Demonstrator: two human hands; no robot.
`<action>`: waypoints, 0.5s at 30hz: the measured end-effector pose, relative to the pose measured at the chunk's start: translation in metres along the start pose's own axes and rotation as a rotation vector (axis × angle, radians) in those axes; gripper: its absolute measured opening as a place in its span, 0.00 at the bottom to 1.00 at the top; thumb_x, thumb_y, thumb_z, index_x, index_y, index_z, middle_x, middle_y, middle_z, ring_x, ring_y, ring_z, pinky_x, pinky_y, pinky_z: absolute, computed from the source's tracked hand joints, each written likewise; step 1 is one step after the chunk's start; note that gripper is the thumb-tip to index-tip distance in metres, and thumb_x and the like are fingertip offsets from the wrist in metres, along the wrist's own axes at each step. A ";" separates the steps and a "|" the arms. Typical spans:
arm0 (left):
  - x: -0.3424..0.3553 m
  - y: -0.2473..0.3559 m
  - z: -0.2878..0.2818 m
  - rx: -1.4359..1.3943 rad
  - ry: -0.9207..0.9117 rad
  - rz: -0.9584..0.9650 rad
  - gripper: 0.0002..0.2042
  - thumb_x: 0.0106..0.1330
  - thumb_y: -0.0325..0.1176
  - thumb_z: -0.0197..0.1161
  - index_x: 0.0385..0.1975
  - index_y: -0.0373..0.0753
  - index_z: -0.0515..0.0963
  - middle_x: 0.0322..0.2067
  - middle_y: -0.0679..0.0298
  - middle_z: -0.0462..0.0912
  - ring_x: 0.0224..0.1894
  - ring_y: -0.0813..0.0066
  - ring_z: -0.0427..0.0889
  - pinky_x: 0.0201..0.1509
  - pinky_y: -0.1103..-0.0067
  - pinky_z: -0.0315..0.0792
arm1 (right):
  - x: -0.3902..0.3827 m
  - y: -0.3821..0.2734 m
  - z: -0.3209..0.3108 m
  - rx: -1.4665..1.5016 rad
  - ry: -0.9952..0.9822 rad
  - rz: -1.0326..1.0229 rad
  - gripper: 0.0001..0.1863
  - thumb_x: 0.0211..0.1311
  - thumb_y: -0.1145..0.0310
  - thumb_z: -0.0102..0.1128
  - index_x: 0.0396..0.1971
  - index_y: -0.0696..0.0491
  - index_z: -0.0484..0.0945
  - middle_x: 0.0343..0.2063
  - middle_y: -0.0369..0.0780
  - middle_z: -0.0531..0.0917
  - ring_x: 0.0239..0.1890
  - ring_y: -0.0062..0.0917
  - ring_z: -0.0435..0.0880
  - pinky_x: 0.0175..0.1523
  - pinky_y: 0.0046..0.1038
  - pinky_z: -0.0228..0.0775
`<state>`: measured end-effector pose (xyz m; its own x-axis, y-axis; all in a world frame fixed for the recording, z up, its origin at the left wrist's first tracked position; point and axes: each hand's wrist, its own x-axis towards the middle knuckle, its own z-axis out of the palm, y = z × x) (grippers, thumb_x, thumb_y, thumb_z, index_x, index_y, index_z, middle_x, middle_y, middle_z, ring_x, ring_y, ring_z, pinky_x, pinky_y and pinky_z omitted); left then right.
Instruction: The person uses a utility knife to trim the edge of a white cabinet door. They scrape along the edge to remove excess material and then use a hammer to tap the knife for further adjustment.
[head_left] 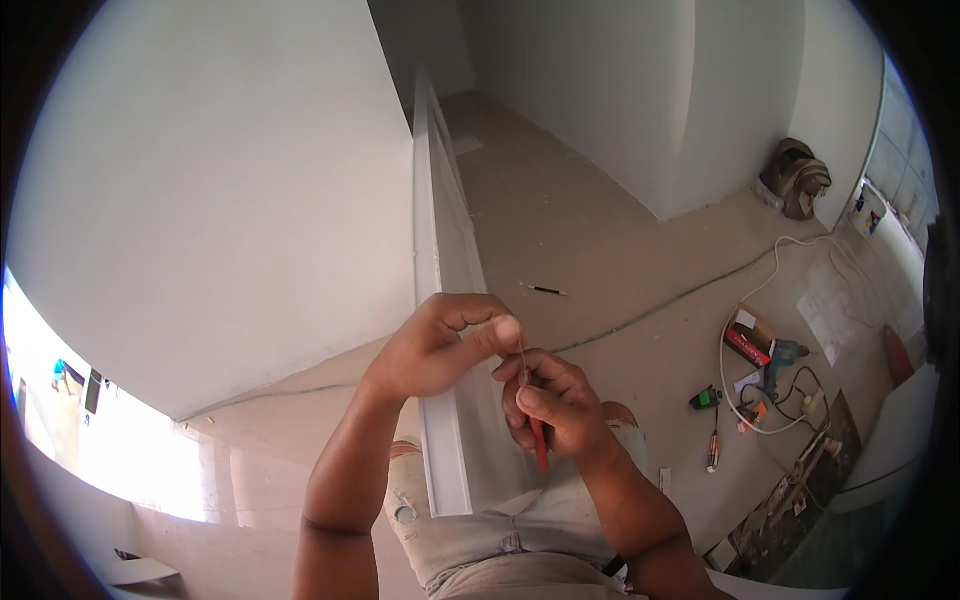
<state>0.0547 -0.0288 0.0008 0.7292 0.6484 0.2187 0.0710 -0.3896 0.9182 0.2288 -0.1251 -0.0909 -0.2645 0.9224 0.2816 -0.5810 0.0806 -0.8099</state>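
My left hand point(445, 350) is closed, its thumb and forefinger pinching the upper end of a thin wire-like strand point(523, 350). The strand runs down to my right hand point(553, 405), which is wrapped round a red-handled tool point(541, 448). Most of that tool is hidden by the fingers, so its exact kind does not show. Below both hands, a long white panel point(447, 470) with raised edges reaches from between my legs to the far doorway. My left wrist is above its near part.
A grey cable point(660, 310) crosses the floor. On the right lie a drill point(782, 362), a red box point(748, 340), a green-and-black device point(706, 398), a screwdriver point(713, 453) and a white cord point(722, 365). A marker point(547, 290) lies ahead; a bag point(797, 180) rests by the wall.
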 end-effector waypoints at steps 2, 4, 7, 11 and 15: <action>0.000 -0.003 0.000 -0.044 0.032 0.034 0.18 0.74 0.45 0.65 0.33 0.33 0.84 0.32 0.63 0.85 0.37 0.76 0.82 0.45 0.76 0.74 | -0.001 -0.001 0.000 0.016 0.011 0.011 0.17 0.76 0.63 0.55 0.53 0.60 0.74 0.21 0.35 0.77 0.17 0.18 0.74 0.23 0.22 0.65; -0.001 -0.004 0.001 -0.038 0.074 0.098 0.16 0.75 0.43 0.64 0.35 0.33 0.83 0.33 0.65 0.85 0.37 0.78 0.81 0.45 0.77 0.75 | 0.001 -0.007 -0.004 -0.047 0.123 -0.014 0.18 0.76 0.59 0.55 0.52 0.59 0.75 0.22 0.37 0.78 0.16 0.18 0.73 0.21 0.22 0.66; -0.007 0.001 0.004 0.061 0.277 0.081 0.13 0.72 0.40 0.67 0.36 0.33 0.83 0.34 0.62 0.85 0.39 0.70 0.84 0.48 0.74 0.77 | 0.011 -0.025 -0.020 -0.138 0.265 0.003 0.19 0.79 0.55 0.52 0.49 0.58 0.76 0.22 0.38 0.78 0.16 0.19 0.73 0.21 0.21 0.66; -0.061 0.028 0.027 0.307 0.139 0.523 0.14 0.64 0.39 0.74 0.36 0.34 0.83 0.34 0.57 0.85 0.39 0.60 0.85 0.46 0.70 0.79 | 0.039 -0.047 -0.029 -0.572 0.305 -0.158 0.20 0.81 0.53 0.46 0.39 0.55 0.74 0.21 0.37 0.77 0.15 0.18 0.73 0.22 0.21 0.67; -0.096 0.036 0.055 0.376 -0.012 0.497 0.15 0.61 0.42 0.76 0.34 0.36 0.84 0.32 0.59 0.85 0.35 0.57 0.85 0.41 0.69 0.80 | 0.064 -0.071 -0.010 -1.004 0.256 0.040 0.19 0.80 0.55 0.49 0.35 0.57 0.72 0.20 0.39 0.77 0.21 0.22 0.78 0.28 0.27 0.72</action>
<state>0.0246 -0.1415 -0.0058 0.7441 0.3240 0.5843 -0.0457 -0.8478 0.5284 0.2609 -0.0678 -0.0206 -0.0298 0.9744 0.2226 0.3647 0.2180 -0.9053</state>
